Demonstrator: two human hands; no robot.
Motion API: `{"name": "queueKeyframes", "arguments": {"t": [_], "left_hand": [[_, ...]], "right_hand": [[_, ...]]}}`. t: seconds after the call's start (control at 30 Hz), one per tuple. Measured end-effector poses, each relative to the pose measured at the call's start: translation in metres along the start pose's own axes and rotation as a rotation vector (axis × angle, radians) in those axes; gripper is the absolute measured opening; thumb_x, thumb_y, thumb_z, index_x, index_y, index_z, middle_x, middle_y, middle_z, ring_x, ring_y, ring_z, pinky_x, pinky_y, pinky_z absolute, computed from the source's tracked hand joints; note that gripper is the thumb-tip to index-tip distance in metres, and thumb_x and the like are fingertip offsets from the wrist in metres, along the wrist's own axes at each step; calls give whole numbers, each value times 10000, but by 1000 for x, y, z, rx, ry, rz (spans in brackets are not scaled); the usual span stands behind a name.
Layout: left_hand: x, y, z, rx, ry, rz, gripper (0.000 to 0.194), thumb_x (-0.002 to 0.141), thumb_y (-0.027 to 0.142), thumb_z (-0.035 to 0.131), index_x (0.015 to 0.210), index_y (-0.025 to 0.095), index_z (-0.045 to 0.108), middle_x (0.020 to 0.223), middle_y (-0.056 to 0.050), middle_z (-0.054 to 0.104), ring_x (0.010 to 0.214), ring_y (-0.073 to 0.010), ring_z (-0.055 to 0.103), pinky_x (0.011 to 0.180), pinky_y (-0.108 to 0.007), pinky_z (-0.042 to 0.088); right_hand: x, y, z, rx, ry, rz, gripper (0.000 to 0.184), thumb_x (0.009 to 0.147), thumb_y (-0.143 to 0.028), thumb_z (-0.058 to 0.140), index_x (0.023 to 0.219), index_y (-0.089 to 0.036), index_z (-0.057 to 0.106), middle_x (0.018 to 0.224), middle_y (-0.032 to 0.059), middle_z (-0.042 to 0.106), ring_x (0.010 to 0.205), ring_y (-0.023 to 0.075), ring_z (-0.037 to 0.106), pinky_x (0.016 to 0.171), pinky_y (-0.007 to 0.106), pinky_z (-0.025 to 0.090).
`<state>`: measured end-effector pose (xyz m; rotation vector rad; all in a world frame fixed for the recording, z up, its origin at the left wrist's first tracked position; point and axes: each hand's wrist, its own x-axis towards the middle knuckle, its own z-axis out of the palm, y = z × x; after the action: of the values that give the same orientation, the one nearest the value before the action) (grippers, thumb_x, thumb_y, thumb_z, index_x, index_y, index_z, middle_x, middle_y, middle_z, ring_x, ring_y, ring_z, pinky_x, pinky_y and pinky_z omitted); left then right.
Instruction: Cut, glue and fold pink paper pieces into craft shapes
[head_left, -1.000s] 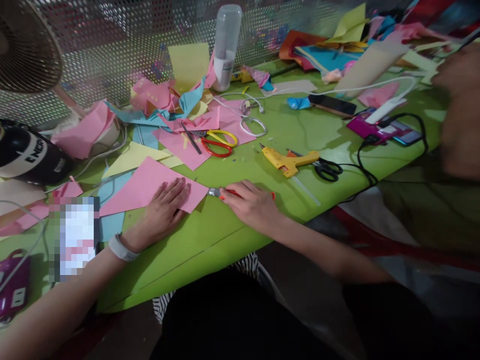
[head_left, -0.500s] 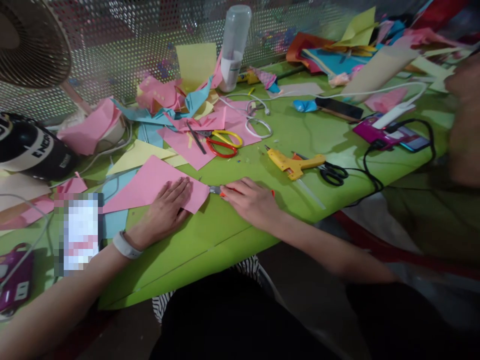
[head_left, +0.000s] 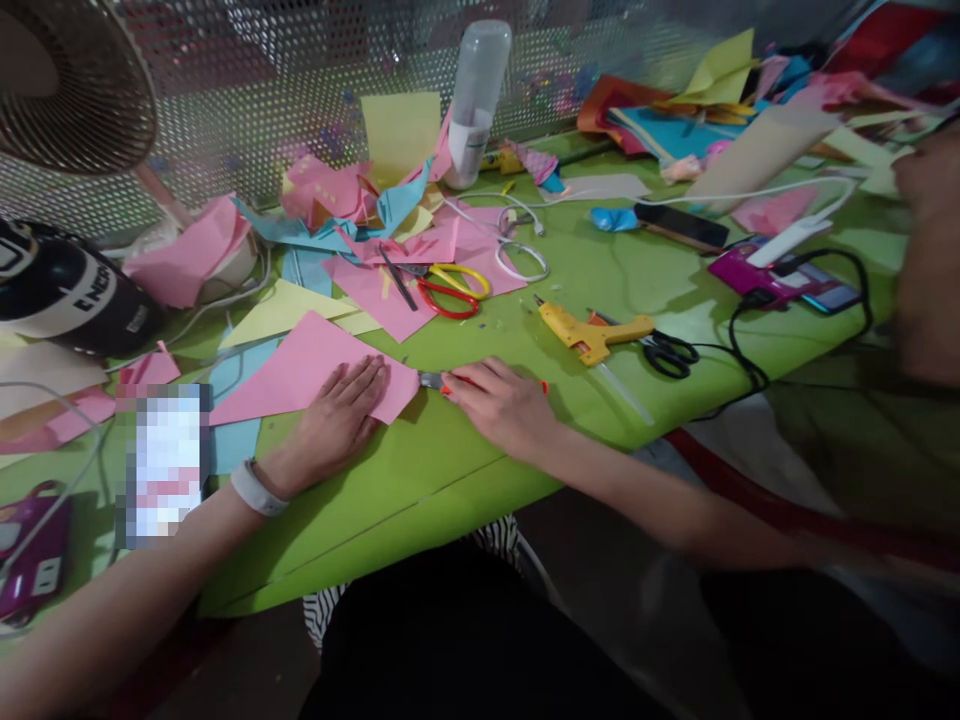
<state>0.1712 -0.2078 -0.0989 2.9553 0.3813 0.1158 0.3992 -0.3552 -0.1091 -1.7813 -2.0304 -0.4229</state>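
Observation:
A folded pink paper sheet [head_left: 281,372] lies on the green table near its front edge. My left hand [head_left: 341,410] presses flat on its right part, fingers stretched out and close together. My right hand [head_left: 499,405] is closed around an orange-handled utility knife [head_left: 433,380]. Its short metal end points left and meets the paper's right corner; most of the handle is hidden under my fingers. Under the left part of the pink sheet is blue paper [head_left: 234,445]. Scissors with red and yellow handles [head_left: 450,290] lie just beyond my hands.
A yellow glue gun [head_left: 592,330] and black-handled scissors [head_left: 667,352] lie to the right. A lit phone [head_left: 166,460] is by my left forearm. Behind stand a bottle [head_left: 478,105], a fan [head_left: 71,90] and paper scraps. A purple power strip [head_left: 765,275] trails cables at right.
The camera view has shifted slightly, so the background sits a little lower and further right. Both hands, the paper and the knife look almost unchanged.

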Motion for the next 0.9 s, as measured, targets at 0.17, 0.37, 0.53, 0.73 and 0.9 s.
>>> {"name": "queueKeyframes", "arguments": {"t": [0.17,0.37,0.53,0.73,0.9], "left_hand": [[-1,-2,2,-2,14,10,563,1029,265,302,1564,93,267,1627,-178,286,1531,-272,207,1252,-513,195],[-1,0,1,10,6,-2,560,1023,269,323,1548,74,299,1632,-176,274,1530,-276,212,1255,-503,196],[0,-1,4,10,7,-13,573,1020,283,323,1550,70,291,1633,-173,276,1531,-270,211,1257,-492,184],[-1,-1,-5,-75,-44,-29,639,1024,407,337,1586,125,226,1656,-149,214,1543,-260,164,1265,-485,122],[3,-4,-47,-307,-152,-44,749,945,658,435,1541,209,374,1672,-113,178,1546,-320,141,1242,-549,161]], "right_hand": [[1,-1,-1,-13,1,-5,224,991,-174,537,1086,-131,736,962,74,745,861,208,592,654,315,487],[0,1,5,-14,63,0,236,994,-180,525,1067,-138,746,936,74,740,822,209,579,686,326,497],[5,0,8,90,34,-1,247,996,-158,509,1093,-130,735,976,100,732,858,214,599,700,346,510],[0,1,14,161,24,-21,308,977,-132,497,1214,-96,690,1251,181,665,1099,293,621,905,495,542],[2,3,7,248,54,-154,326,992,-148,459,1217,-70,682,1379,208,596,1317,280,535,1060,480,518]]}}
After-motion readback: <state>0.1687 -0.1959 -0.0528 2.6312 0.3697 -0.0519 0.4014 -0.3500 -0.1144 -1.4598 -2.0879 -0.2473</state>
